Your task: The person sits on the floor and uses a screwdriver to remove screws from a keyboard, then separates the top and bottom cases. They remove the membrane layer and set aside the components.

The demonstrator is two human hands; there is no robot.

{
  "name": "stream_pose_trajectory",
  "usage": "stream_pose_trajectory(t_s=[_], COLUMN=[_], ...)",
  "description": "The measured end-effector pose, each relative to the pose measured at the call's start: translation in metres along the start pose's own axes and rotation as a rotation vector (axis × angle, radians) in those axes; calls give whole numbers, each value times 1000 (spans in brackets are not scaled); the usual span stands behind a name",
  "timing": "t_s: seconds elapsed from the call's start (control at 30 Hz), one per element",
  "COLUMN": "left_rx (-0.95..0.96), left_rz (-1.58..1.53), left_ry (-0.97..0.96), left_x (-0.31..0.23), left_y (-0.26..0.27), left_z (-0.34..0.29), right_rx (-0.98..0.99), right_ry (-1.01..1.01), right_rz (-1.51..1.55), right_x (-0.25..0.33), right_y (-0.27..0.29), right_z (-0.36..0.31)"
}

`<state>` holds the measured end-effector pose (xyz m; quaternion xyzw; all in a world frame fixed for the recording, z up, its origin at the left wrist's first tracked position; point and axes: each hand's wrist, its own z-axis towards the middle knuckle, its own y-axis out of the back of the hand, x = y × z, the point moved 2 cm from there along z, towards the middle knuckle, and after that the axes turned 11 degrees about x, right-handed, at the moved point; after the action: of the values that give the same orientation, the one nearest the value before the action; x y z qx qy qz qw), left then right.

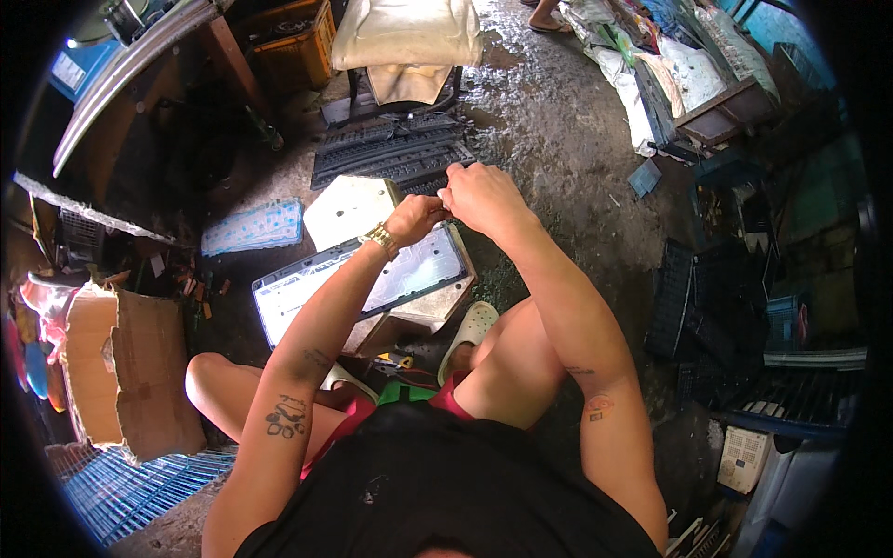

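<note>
black-rimmed panel (pixel 423 265) near left hand (pixel 416 220) (curled), right hand (pixel 486 197) alongside.

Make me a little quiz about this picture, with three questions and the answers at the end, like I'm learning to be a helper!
1. Which hand has the gold watch on its wrist?
2. True or false: the cardboard box stands on the person's right side.
3. What lies on the floor near the foot of the pale chair?
A) a pile of apples
B) dark keyboards
C) a red ball

Key:
1. The left hand.
2. False: it stands on the person's left.
3. B.
</note>
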<state>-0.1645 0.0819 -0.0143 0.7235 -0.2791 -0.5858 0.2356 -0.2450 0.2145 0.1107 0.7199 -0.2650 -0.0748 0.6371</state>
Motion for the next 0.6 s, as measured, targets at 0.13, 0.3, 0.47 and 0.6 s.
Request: stream_pose_trajectory(t_s=[0.13, 0.3, 0.47, 0.6], left_rx=[-66, -114, -109, -104], left_rz=[11, -74, -36, 69], left_ry=[-14, -70, -138, -200], left_x=[7, 19, 15, 6], left_y=[-9, -19, -19, -15], left_z=[-1, 2, -4, -21], right_rx=[29, 67, 126, 51], right_ry=[-29, -49, -70, 40], right_rz=[-31, -34, 14, -25], right_x=[8, 11, 10, 19], right_y=[0, 5, 8, -2], right_z=[3, 10, -2, -16])
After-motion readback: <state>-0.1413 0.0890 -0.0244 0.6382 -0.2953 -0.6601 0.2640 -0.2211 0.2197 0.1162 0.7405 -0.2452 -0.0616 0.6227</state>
